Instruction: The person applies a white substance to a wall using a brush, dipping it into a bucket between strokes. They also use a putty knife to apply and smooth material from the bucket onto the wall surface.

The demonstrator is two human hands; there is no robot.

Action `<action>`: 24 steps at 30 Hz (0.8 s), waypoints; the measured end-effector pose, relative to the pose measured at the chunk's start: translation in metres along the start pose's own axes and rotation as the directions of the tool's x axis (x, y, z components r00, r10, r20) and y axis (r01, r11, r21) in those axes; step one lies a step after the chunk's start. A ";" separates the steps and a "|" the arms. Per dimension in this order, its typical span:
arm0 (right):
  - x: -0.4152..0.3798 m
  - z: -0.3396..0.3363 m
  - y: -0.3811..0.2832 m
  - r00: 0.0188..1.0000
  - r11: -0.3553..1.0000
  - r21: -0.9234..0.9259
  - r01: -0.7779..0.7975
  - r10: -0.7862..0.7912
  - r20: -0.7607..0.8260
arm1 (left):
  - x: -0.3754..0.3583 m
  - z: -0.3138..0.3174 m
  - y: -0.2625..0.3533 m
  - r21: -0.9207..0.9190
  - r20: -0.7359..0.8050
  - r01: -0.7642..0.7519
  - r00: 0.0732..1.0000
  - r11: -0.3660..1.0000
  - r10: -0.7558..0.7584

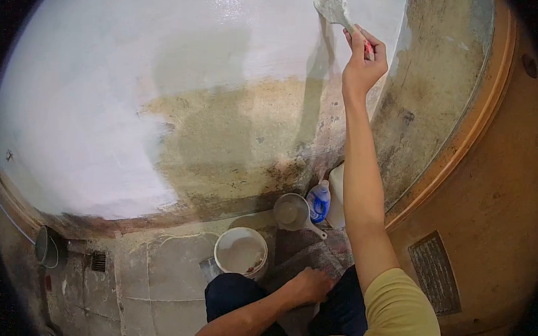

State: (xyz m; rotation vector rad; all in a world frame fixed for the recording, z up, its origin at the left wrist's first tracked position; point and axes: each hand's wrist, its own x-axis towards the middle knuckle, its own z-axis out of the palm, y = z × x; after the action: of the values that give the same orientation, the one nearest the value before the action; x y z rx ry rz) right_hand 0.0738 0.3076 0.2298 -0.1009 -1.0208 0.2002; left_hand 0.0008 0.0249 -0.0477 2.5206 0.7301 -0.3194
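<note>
A paint brush with pale bristles and a reddish patterned handle is held in my right hand, raised at the upper right against the wall. White paint covers much of the wall, around a bare, stained yellowish patch. My left hand rests low by my knees, its fingers curled down; whether it holds anything is hidden. Just left of it stands a white bucket with whitish liquid inside.
Beside the wall's foot are a grey dipper, a blue-labelled bottle and a white container. A dark bucket stands far left near a floor drain. A brown door with a vent is at right.
</note>
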 end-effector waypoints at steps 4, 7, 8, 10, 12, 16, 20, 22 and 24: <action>0.001 -0.006 -0.001 0.994 0.993 -0.105 0.052 -0.042 0.096 | 0.003 0.009 -0.003 -0.001 -0.045 -0.014 0.999 1.000 0.014; 0.004 -0.010 -0.001 0.984 0.981 -0.171 0.086 -0.056 0.170 | 0.004 0.016 -0.004 -0.008 -0.148 -0.009 0.989 1.000 0.008; 0.005 -0.012 0.001 0.974 0.966 -0.223 0.127 -0.079 0.212 | 0.004 0.017 -0.005 -0.010 -0.151 -0.009 0.989 1.000 0.007; 0.008 -0.015 0.001 0.964 0.961 -0.234 0.147 -0.086 0.251 | 0.003 0.016 -0.006 -0.010 -0.189 -0.018 0.982 1.000 0.016; 0.013 -0.019 0.000 0.953 0.955 -0.246 0.168 -0.093 0.290 | 0.005 0.015 -0.007 -0.023 -0.179 -0.020 0.984 1.000 0.016; 0.021 -0.027 0.003 0.925 0.930 -0.292 0.224 -0.109 0.363 | 0.003 0.001 -0.003 -0.014 -0.095 0.012 0.995 1.000 -0.014; 0.029 -0.029 0.004 0.906 0.888 -0.364 0.281 -0.120 0.406 | 0.002 -0.004 0.000 -0.015 -0.083 0.026 0.996 1.000 -0.027; 0.033 -0.027 0.003 0.908 0.896 -0.361 0.258 -0.097 0.408 | 0.003 -0.008 -0.002 -0.018 -0.025 -0.043 0.999 0.999 0.043; 0.035 -0.028 -0.006 0.911 0.905 -0.357 0.233 -0.075 0.404 | 0.002 -0.011 0.001 -0.032 -0.004 -0.037 0.999 0.999 0.037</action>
State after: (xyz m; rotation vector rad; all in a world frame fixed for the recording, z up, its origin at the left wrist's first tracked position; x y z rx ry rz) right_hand 0.1160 0.3097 0.2460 -0.3610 -1.4475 -0.1497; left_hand 0.0039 0.0304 -0.0390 2.5013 0.6839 -0.2889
